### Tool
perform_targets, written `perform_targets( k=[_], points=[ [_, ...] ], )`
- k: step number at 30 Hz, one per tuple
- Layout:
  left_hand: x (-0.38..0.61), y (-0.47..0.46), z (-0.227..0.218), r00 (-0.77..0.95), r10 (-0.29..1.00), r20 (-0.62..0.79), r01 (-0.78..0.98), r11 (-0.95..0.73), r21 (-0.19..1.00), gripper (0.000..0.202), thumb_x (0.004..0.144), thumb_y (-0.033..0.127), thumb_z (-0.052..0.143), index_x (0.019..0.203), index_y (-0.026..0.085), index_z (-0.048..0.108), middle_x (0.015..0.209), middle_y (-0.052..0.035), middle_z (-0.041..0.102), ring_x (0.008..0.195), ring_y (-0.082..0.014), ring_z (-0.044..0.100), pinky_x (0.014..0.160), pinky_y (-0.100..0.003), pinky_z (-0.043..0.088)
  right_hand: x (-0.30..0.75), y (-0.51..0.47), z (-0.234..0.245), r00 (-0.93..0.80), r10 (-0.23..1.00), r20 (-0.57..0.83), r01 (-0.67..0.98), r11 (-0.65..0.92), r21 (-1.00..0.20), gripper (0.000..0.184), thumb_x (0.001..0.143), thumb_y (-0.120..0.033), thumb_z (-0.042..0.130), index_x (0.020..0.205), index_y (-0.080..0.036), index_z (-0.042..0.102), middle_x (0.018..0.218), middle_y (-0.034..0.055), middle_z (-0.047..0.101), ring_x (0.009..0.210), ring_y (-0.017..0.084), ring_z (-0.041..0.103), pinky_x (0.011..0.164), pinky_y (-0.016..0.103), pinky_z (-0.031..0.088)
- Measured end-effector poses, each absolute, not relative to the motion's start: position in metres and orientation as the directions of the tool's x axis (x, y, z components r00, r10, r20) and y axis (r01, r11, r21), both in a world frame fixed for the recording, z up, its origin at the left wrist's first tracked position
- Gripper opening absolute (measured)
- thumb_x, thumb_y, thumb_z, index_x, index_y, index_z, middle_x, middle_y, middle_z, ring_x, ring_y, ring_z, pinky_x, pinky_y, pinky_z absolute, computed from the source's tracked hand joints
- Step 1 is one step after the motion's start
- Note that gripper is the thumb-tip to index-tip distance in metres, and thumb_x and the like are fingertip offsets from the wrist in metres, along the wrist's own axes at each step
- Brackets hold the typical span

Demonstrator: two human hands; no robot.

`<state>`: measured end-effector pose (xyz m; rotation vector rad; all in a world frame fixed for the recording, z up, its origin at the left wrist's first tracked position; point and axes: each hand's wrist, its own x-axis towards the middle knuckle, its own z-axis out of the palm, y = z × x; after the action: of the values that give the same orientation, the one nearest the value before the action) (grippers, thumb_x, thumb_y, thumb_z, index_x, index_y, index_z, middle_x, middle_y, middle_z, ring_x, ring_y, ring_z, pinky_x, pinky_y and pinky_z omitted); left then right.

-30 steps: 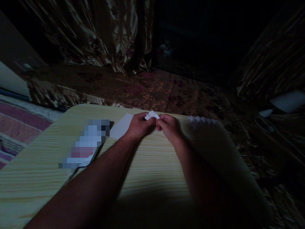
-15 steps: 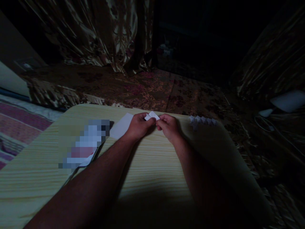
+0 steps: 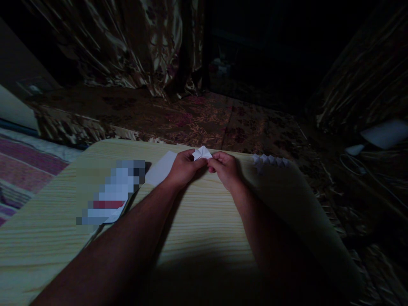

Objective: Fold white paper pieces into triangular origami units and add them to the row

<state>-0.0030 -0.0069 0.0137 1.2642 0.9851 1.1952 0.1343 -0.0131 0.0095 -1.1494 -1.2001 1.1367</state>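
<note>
A small white folded paper (image 3: 202, 152) is held between my two hands near the far edge of the wooden table (image 3: 204, 221). My left hand (image 3: 184, 168) pinches it from the left, thumb laid across its near side. My right hand (image 3: 225, 167) grips its lower right corner with thumb and curled fingers. Creases and a raised point show on the paper; its underside is hidden by my fingers. Just left of my left hand lies a flat stack or sheet of white paper (image 3: 162, 168).
Several small folded paper pieces (image 3: 270, 160) stand in a row at the table's far right. A blurred-out, phone-like object (image 3: 114, 191) lies on the left. Beyond the table are a patterned cloth-covered ledge (image 3: 191, 114) and curtains (image 3: 153, 42); a white lamp (image 3: 384, 134) is at right.
The folded paper is tilted slightly differently, with its folds showing more openly. Both hands keep their hold in nearly the same place; the view has shifted slightly.
</note>
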Motion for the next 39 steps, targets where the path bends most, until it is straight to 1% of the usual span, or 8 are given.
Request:
perform_targets(
  k=[6,11,19,22,25,28,33,39],
  points=[
    [-0.0044,-0.0062,0.0135,0.194,0.978,0.076,-0.148,-0.048,0.988,0.017,0.065,0.027,0.068,0.071,0.014,0.058,0.058,0.0029,0.053,0.046,-0.0074,0.041,0.045,-0.021,0.028,0.1343,-0.0127,0.0089,0.022,0.996,0.083,-0.007,0.083,-0.997,0.010,0.065,-0.026,0.062,0.066,-0.017,0.057,0.052,-0.0037,0.057,0.047,0.009,0.051,0.050,0.022,0.041],
    [-0.0048,-0.0045,0.0101,0.186,0.978,0.091,-0.171,-0.059,0.984,0.016,0.065,0.025,0.068,0.073,0.014,0.058,0.059,0.0020,0.055,0.048,-0.0078,0.044,0.046,-0.021,0.030,0.1338,-0.0135,0.0095,0.026,0.997,0.077,-0.007,0.077,-0.997,0.012,0.064,-0.027,0.064,0.067,-0.017,0.057,0.053,-0.0037,0.058,0.048,0.009,0.052,0.050,0.022,0.041],
    [-0.0057,-0.0051,0.0130,0.217,0.973,0.076,-0.240,-0.022,0.970,0.026,0.061,0.027,0.075,0.078,0.014,0.059,0.062,0.0018,0.057,0.050,-0.0088,0.048,0.050,-0.022,0.036,0.1315,-0.0150,0.0107,0.057,0.992,0.113,-0.024,0.114,-0.993,0.014,0.065,-0.028,0.066,0.069,-0.017,0.056,0.055,-0.0043,0.058,0.048,0.009,0.053,0.049,0.021,0.040],
    [-0.0068,-0.0037,0.0114,0.230,0.971,0.073,-0.263,-0.010,0.965,0.025,0.064,0.027,0.074,0.078,0.014,0.060,0.063,0.0012,0.058,0.051,-0.0090,0.050,0.050,-0.022,0.036,0.1341,-0.0160,0.0109,0.009,0.993,0.118,-0.043,0.118,-0.992,0.014,0.066,-0.028,0.066,0.069,-0.017,0.057,0.055,-0.0038,0.059,0.050,0.009,0.054,0.051,0.021,0.042],
    [-0.0057,-0.0041,0.0111,0.228,0.971,0.069,-0.268,-0.005,0.963,0.026,0.065,0.028,0.074,0.082,0.013,0.062,0.066,0.0005,0.060,0.051,-0.0087,0.050,0.050,-0.021,0.036,0.1371,-0.0163,0.0099,-0.052,0.993,0.108,-0.088,0.103,-0.991,0.018,0.070,-0.034,0.064,0.074,-0.017,0.060,0.058,-0.0023,0.061,0.052,0.010,0.056,0.051,0.022,0.044],
    [-0.0036,-0.0063,0.0132,0.226,0.972,0.070,-0.263,-0.008,0.965,0.029,0.063,0.028,0.077,0.085,0.013,0.064,0.066,0.0006,0.061,0.051,-0.0082,0.049,0.049,-0.021,0.034,0.1373,-0.0157,0.0085,-0.018,0.995,0.101,-0.066,0.100,-0.993,0.025,0.072,-0.041,0.064,0.074,-0.017,0.060,0.059,-0.0017,0.061,0.051,0.010,0.055,0.050,0.021,0.045],
    [-0.0055,-0.0049,0.0120,0.231,0.971,0.058,-0.251,0.002,0.968,0.028,0.062,0.026,0.077,0.083,0.013,0.065,0.060,0.0021,0.058,0.047,-0.0076,0.046,0.047,-0.021,0.032,0.1350,-0.0145,0.0077,0.011,0.993,0.116,-0.029,0.116,-0.993,0.021,0.071,-0.037,0.065,0.070,-0.016,0.060,0.054,-0.0024,0.059,0.048,0.009,0.055,0.050,0.021,0.045],
    [-0.0101,0.0024,0.0043,0.253,0.964,0.081,-0.267,-0.011,0.964,0.024,0.063,0.022,0.075,0.083,0.013,0.065,0.067,-0.0016,0.062,0.052,-0.0098,0.052,0.051,-0.023,0.038,0.1357,-0.0134,0.0062,0.003,0.992,0.129,-0.012,0.129,-0.992,0.017,0.069,-0.032,0.065,0.070,-0.016,0.061,0.056,-0.0012,0.062,0.050,0.010,0.056,0.051,0.022,0.046]
  ],
)
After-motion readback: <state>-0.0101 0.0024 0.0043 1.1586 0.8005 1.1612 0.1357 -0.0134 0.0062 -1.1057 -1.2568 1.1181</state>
